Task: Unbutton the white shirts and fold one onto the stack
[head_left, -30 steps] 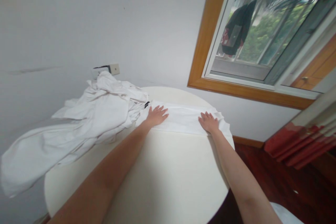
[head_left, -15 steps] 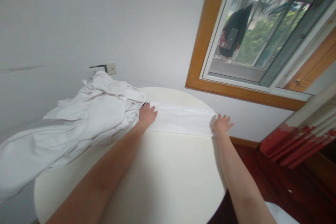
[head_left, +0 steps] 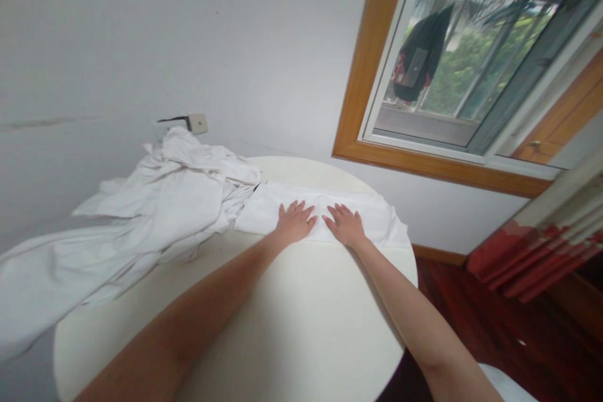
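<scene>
A white cloth, folded into a long flat strip, lies across the far part of a round cream table. My left hand rests palm down on the strip near its middle, fingers spread. Just to the right, my right hand lies on the same cloth, also with fingers spread. A small gap separates the two hands. To the left, a crumpled heap of white fabric sits on the table and touches or overlaps the strip's left end; which one cannot be made out.
Behind the table stands a white wall with a socket plate. A wood-framed window is at the upper right. Below it hang a red and cream curtain and a dark red wooden floor.
Both hands have moved inward from the strip's two ends to its middle. The cloth's ends now show uncovered, and the right end reaches farther towards the table's edge.
</scene>
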{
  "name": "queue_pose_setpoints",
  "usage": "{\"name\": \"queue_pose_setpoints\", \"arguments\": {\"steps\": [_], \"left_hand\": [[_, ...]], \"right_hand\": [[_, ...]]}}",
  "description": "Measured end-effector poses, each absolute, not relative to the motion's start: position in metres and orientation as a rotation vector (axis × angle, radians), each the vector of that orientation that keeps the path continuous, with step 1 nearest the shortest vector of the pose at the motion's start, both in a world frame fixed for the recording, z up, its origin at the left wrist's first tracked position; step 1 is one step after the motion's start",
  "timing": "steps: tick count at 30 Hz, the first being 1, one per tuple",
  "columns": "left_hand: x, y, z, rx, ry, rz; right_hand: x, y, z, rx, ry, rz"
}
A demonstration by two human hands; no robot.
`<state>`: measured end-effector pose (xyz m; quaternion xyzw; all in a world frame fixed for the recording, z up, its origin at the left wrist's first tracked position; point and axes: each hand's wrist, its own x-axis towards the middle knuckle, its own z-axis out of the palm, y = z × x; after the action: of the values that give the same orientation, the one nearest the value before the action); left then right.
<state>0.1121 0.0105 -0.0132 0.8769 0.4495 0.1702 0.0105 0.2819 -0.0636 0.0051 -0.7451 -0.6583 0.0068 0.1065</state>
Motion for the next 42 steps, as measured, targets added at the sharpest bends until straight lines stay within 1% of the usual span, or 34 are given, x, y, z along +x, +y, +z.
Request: {"name": "queue_pose_setpoints", "arguments": {"steps": [13, 21, 26, 30, 34, 38, 40, 42], "left_hand": [[0.111, 0.02, -0.013, 2.82, 1.339, 0.618], [0.118, -0.003, 0.007, 2.99, 1.217, 0.849], [0.126, -0.007, -0.009, 2.902, 1.303, 0.78], [0.124, 0.013, -0.02, 2.87, 1.221, 0.621], [0.123, 0.035, -0.018, 2.88, 1.112, 0.537], [0.135, 0.051, -0.012, 2.923, 1.005, 0.435], [0.146, 0.056, -0.01, 2.933, 1.094, 0.507], [0.157, 0.055, -0.008, 2.922, 1.264, 0.717]], "right_hand": [[0.286, -0.063, 0.003, -2.245, -1.809, 0.023], [0.282, -0.058, 0.001, -2.296, -1.698, 0.004], [0.283, -0.053, 0.002, -2.371, -1.614, 0.029], [0.297, -0.064, 0.008, -2.334, -1.776, 0.135], [0.323, -0.094, 0.014, -2.214, -2.006, 0.254], [0.337, -0.12, 0.009, -2.261, -2.003, 0.233], [0.335, -0.119, 0.005, -2.317, -1.949, 0.165], [0.332, -0.108, 0.002, -2.401, -1.884, 0.128]]}}
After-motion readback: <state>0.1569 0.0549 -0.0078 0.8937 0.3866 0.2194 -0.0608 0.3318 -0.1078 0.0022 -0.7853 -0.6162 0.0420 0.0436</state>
